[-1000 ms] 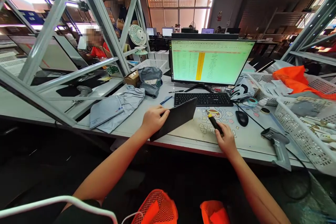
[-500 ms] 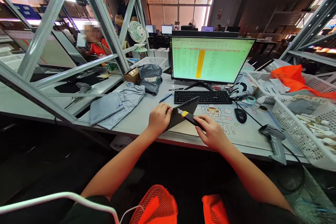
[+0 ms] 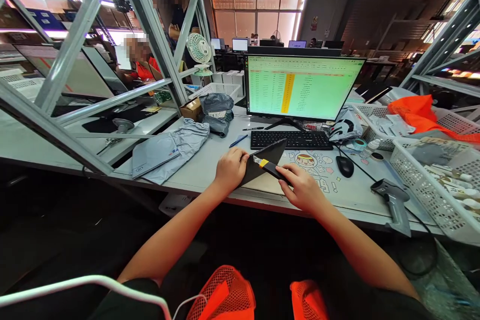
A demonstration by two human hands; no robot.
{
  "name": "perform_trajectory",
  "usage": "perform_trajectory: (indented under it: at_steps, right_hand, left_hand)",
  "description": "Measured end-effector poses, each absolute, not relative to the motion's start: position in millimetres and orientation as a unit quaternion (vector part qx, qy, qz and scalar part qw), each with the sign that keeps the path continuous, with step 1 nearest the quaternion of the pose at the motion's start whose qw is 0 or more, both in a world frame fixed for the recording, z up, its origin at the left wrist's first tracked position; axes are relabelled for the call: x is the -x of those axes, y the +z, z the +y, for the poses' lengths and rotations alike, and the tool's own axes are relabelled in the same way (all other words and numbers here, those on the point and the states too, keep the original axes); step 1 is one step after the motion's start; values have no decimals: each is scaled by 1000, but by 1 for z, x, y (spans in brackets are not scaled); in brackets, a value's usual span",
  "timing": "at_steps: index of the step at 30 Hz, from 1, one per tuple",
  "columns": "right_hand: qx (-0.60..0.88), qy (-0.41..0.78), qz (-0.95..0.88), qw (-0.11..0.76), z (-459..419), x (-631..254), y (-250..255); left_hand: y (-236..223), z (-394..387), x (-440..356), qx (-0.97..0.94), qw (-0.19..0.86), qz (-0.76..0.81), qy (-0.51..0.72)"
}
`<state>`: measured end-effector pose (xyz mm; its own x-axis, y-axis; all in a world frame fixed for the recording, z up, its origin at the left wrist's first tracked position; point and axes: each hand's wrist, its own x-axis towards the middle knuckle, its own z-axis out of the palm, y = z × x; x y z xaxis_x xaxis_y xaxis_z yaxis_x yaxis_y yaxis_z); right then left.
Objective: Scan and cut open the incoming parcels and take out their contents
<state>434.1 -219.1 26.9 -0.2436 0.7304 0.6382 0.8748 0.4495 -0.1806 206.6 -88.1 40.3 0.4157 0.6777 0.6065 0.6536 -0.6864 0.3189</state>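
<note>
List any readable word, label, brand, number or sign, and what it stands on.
"!" on the desk mat; its other lettering is partly hidden.
Monitor: spreadsheet and bezel brand too small.
Keyboard: key markings too small.
Grey mailing bag: print too blurred.
Wall poster: too small.
Cutter, black packet: none legible.

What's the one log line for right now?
left hand: grips flat black item | right hand: holds cutter, blade by item | nearby: keyboard, mouse
</note>
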Motion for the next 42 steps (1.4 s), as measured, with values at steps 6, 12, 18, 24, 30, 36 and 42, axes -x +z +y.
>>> perform_trajectory:
  at_steps: [6, 12, 18, 24, 30, 36, 42]
  right_hand:
    - [511, -109, -784, 336, -217, -432, 25]
    - [498, -131, -784, 346, -214, -431, 25]
    - [499, -143, -781, 346, -214, -431, 23]
    - [502, -129, -780, 351, -215, -432, 23]
    - [501, -127, -783, 346, -212, -430, 25]
    - [501, -133, -782, 346, -208, -430, 25]
    - [515, -149, -773, 340, -210, -427, 23]
  left_hand:
    - [39, -85, -205, -844, 24, 382, 375]
    - [38, -85, -202, -849, 49, 366, 377]
    - [40, -87, -205, -843, 41, 391, 366]
    - [38, -88, -209, -824, 53, 395, 403]
    - [36, -86, -210, -820, 60, 385, 419]
    - [34, -84, -210, -821, 64, 376, 425]
    - [31, -85, -208, -838, 56, 360, 407]
